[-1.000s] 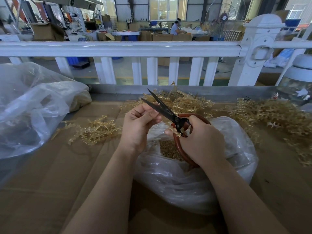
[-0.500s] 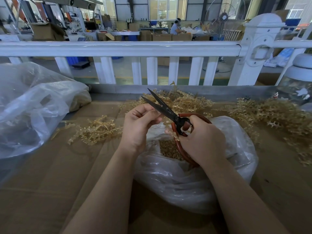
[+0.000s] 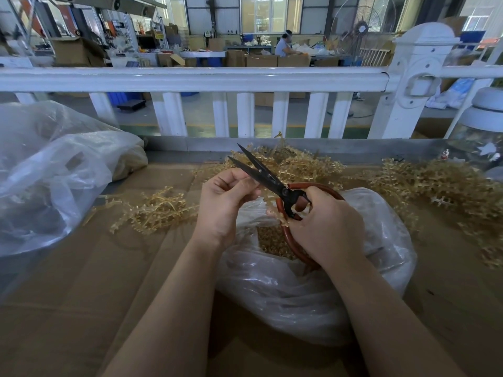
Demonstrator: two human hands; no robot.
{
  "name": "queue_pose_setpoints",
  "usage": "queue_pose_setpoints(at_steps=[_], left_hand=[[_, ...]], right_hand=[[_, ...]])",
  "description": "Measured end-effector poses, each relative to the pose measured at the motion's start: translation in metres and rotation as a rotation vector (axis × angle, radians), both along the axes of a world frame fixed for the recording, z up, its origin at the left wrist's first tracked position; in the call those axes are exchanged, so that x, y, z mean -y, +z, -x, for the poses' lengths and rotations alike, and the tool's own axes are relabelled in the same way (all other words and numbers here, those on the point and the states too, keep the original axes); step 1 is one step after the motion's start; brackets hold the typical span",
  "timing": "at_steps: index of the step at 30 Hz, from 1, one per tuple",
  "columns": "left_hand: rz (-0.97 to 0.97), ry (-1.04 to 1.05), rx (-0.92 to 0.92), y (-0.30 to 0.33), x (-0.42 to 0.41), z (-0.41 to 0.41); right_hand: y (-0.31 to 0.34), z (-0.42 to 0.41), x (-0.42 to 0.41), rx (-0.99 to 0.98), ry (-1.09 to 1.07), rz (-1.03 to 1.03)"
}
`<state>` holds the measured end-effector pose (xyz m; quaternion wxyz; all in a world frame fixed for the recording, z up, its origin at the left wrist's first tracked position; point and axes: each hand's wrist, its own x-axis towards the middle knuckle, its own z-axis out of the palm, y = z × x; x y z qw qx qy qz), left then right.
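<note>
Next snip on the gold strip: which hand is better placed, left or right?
Right. The right hand grips the scissors by their red handles, blades open beside the gold strip. The left hand pinches that strip over the plastic bag, so it likely just feeds.

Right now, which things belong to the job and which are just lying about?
In use: black-bladed scissors with red-brown handles in right hand; golden plastic sprig pinched by left hand; clear plastic bag of cut pieces beneath.
Lying about: big crumpled clear bag at left; untouched golden sprig heaps; white-lidded glass jar.
</note>
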<state>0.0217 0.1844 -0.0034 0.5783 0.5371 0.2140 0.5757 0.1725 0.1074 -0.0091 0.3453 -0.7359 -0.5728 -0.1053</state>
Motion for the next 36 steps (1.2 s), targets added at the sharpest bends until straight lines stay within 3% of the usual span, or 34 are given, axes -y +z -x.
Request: queue_pose_setpoints(at_steps=[7,13,21,26,31,36], left_hand=[[0.061,-0.016,-0.029,0.005,0.005,-0.004],[0.241,-0.099,0.162,0.005,0.001,0.001],[0.341,-0.248,0.274,0.004,-0.007,0.007],[0.327,-0.267,0.253,0.005,-0.002,-0.001],[0.324,-0.314,0.306,0.006,0.001,-0.004],[0.328,-0.272,0.202,0.006,0.002,-0.003]], right_hand=[[0.0,-0.001,0.0,-0.061,0.051,-0.002],[-0.001,-0.002,0.001,-0.171,0.117,-0.109],[-0.001,-0.009,-0.004,-0.535,0.14,-0.044],[0.004,-0.007,-0.006,-0.84,0.291,-0.004],[0.007,-0.008,-0.004,-1.003,0.401,0.021],[0.013,-0.007,-0.002,-1.185,0.465,-0.003]])
